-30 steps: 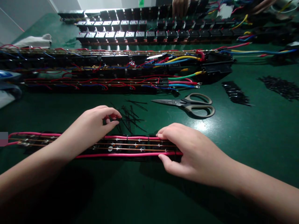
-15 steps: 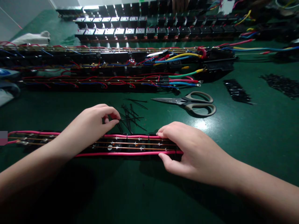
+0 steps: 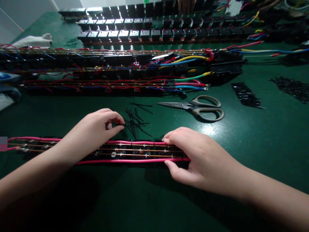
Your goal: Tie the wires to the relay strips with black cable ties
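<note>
A long black socket strip (image 3: 135,152) with copper rails and two pink wires lies across the green table in front of me. My right hand (image 3: 198,158) grips its right end, with the fingers on the far pink wire and the thumb on the near one. My left hand (image 3: 94,130) hovers over the strip's middle, with thumb and fingers pinched on a thin black cable tie at the edge of a loose pile of cable ties (image 3: 136,120).
Grey-handled scissors (image 3: 198,108) lie right of the ties. Several wired strips (image 3: 108,72) lie behind, with rows of black sockets (image 3: 149,29) farther back. Heaps of small black parts (image 3: 245,95) sit at the right. A white cloth (image 3: 33,40) is at the far left.
Nearly nothing has moved. My left hand's pinch stays at the edge of the tie pile; the view has shifted slightly.
</note>
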### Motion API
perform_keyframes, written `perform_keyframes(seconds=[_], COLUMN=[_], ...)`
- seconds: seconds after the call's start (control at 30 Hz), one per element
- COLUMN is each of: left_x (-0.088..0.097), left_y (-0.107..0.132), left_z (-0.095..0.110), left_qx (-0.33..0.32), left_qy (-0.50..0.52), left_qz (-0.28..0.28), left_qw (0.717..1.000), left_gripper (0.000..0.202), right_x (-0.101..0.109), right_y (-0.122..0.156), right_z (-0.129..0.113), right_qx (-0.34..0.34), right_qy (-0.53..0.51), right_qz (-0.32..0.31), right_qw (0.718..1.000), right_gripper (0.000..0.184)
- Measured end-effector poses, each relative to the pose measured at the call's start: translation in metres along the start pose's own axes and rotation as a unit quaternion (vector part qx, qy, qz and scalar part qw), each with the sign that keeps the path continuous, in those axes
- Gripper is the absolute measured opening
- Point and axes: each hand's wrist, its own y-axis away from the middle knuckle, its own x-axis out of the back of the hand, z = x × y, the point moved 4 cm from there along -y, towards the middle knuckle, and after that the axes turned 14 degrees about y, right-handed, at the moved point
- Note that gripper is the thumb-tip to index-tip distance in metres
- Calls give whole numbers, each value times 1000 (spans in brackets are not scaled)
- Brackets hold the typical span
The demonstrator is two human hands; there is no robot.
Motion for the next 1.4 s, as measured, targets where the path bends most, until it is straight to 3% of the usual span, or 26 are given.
perform_keyframes(seconds=[0.27,1.4], left_x=[0,1], left_y=[2,8], left_z=[8,16], left_qx=[-37,14], left_qy=[-33,-17], left_qz=[-2,13], left_qw=[999,1000], left_gripper=[26,22], right_x=[2,1], right_y=[-1,1], right_z=[-1,0], right_qx=[3,8], right_qy=[-1,-3], right_qz=[5,7], right_qw=[1000,1000], right_gripper=[19,20])
